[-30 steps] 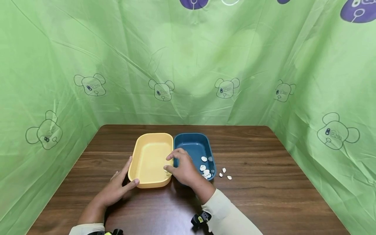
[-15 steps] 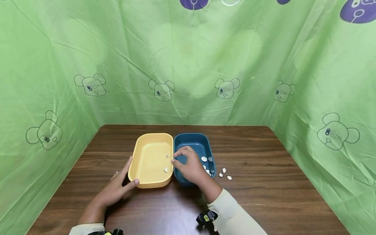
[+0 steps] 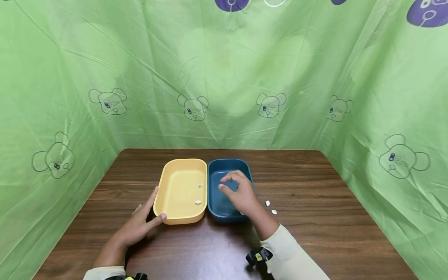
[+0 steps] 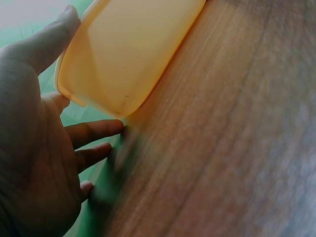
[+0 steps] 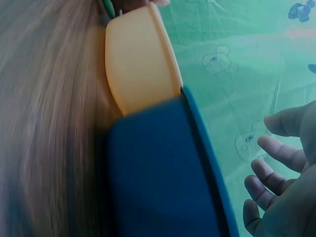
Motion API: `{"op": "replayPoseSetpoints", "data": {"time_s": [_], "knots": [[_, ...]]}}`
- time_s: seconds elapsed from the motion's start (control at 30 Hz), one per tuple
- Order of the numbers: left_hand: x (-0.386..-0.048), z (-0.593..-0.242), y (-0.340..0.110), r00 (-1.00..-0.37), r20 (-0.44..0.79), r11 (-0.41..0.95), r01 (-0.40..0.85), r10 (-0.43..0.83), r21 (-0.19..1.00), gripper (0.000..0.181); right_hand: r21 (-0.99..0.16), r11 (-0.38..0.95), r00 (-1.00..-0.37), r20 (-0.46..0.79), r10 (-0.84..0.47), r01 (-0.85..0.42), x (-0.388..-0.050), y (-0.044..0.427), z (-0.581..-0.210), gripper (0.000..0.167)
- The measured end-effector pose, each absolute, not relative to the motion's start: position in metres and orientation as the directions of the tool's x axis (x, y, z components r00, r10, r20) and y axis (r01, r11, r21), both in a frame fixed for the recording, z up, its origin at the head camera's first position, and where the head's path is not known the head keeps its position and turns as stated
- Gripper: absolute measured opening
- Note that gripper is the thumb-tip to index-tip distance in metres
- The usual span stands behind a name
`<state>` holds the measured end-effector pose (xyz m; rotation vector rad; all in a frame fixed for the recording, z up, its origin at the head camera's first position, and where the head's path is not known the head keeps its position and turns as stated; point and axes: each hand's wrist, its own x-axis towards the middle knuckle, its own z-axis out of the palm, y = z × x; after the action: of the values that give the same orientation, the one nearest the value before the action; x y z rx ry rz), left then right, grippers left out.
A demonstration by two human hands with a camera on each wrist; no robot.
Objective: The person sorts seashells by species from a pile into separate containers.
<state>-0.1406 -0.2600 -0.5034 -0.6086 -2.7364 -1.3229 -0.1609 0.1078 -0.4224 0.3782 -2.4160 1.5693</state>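
My left hand [image 3: 142, 222] rests against the near left corner of a yellow plastic tray [image 3: 168, 186], thumb on the rim and fingers extended along its side. Two small whitish shell-like pieces lie in this tray, the nearer piece [image 3: 198, 202] and a farther piece [image 3: 200, 186]. Over the blue tray [image 3: 218, 210] hovers my right hand [image 3: 240, 194], its fingers loosely bent and apart. Nothing shows between them in the right wrist view, where the right hand [image 5: 284, 173] is above the blue rim. My right hand and forearm hide most of the blue tray's right side.
Both trays stand side by side on a brown wooden table [image 3: 315, 217]. Right of the blue tray lie loose whitish pieces, among them one piece [image 3: 267, 203] and another nearer piece [image 3: 274, 212]. A green printed curtain [image 3: 224, 128] surrounds the table's back and sides.
My right hand has moved right, from the yellow tray's edge to over the blue tray. Two whitish pieces now show in the yellow tray. The left hand has stayed put.
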Motion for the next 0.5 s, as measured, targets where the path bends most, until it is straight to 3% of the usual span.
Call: {"op": "replayPoseSetpoints", "data": {"time_s": [0.5], "knots": [[-0.142, -0.497, -0.259, -0.931, 0.152, 0.592, 0.331, 0.332, 0.735, 0.097, -0.877, 0.397, -0.949, 0.313, 0.041, -0.272, -0.169, 0.169, -0.431, 0.009]]}}
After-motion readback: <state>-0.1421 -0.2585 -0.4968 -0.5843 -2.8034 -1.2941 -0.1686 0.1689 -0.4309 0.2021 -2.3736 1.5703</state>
